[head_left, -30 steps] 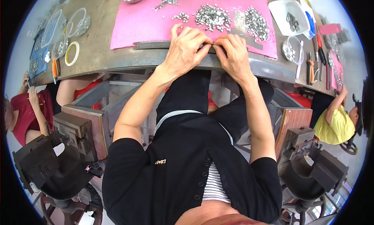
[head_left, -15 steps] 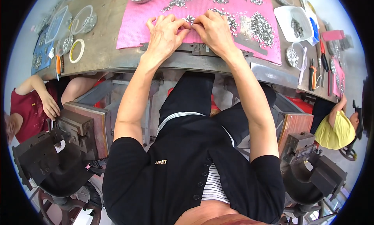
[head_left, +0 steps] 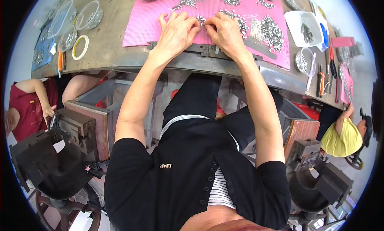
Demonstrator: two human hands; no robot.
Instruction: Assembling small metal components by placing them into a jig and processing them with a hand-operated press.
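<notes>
Both of my hands work over the near edge of a pink ribbed mat. My left hand is closed, its thumb and forefinger brought together and the other fingers bent. Just across a narrow gap, my right hand pinches too, fingers curled down to the mat. Anything in either pinch is too small to make out. Between and beyond the fingertips lies a little heap of small silvery metal pieces. A dark metal bar fixture runs along the bench edge below my wrists.
More metal pieces lie heaped on the mat's right. A white tub, clear cup and pliers stand rightward. Leftward are a tape roll and plastic tubs. People sit on both sides, beside dark hand-wheel machines.
The view has shifted slightly, so bench things sit a little further right. My fingertips are slightly further apart. At left, the other person's hand has risen and now grips something at the machine.
</notes>
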